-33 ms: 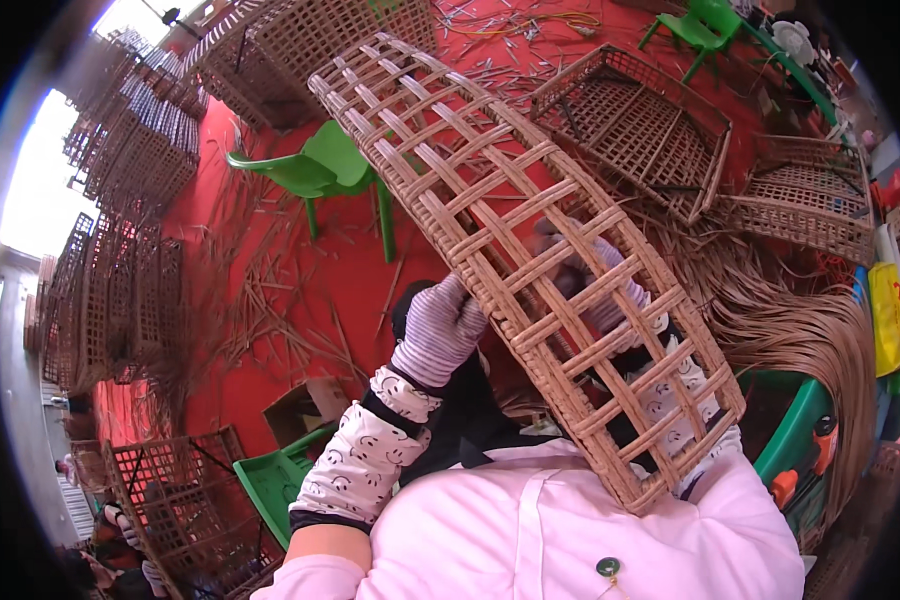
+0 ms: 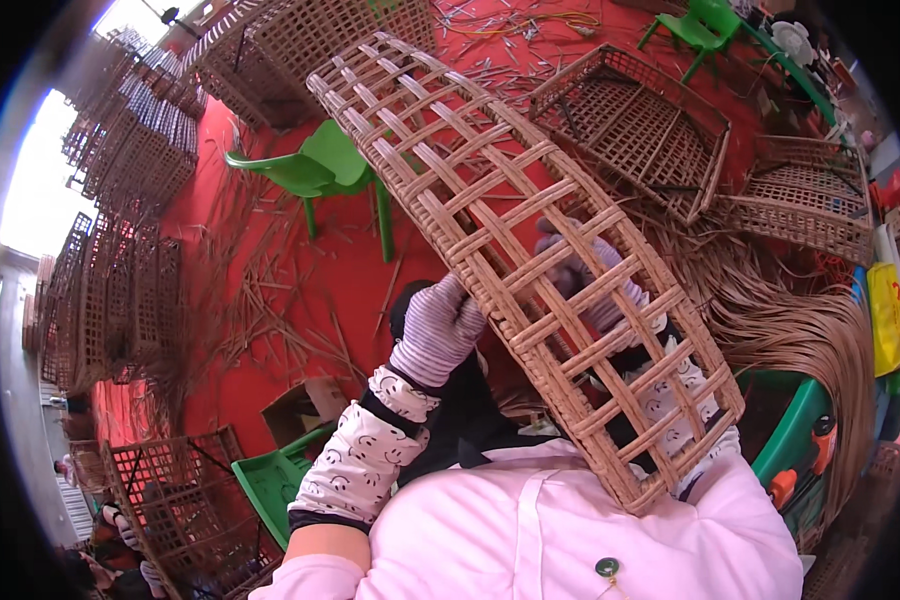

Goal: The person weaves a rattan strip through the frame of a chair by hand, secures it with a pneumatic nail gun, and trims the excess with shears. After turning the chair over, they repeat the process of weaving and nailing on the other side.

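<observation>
A long, curved panel of brown wicker lattice [image 2: 545, 375] slants across the middle, from the upper left down to my chest at the lower right. My left hand [image 2: 440, 325], in a purple-and-white striped glove, is closed on its left braided rim. Behind the lattice is my right hand [image 2: 602, 257], in a matching glove and seen only in pieces through the gaps. Its fingers look curled, and the strips hide what they hold.
A green chair [image 2: 332, 160] stands beyond my left hand. Wicker frames [image 2: 635, 130] lie at the far right, and more are stacked [image 2: 135, 140] at the left. A bundle of brown strips [image 2: 800, 310] hangs over a green chair arm [image 2: 795, 430]. Offcuts litter the red floor [image 2: 270, 310].
Behind the lattice, my right hand has shifted slightly, and more of its fingers show through the gaps. My left hand and the panel are almost unmoved.
</observation>
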Demonstrator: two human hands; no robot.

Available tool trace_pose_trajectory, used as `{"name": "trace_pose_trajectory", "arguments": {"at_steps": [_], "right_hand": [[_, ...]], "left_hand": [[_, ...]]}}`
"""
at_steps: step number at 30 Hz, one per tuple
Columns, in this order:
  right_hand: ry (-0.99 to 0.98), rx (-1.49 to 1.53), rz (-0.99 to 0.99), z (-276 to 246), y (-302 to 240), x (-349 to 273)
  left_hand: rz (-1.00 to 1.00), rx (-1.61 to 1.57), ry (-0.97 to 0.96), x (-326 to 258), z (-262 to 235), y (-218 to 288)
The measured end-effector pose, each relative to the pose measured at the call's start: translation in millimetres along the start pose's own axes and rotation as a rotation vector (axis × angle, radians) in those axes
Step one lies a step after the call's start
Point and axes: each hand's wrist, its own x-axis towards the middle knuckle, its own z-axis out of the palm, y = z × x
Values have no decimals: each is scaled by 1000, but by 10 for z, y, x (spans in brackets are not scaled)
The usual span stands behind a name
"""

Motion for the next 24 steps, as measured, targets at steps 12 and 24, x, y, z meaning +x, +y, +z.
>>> {"name": "trace_pose_trajectory", "arguments": {"at_steps": [12,24], "right_hand": [[-203,263,109,100,-63,-548],[59,743,726,-161,429,-337]], "left_hand": [[-67,180,96,-23,-6,-5],[-177,116,-16,-7,-16,52]]}}
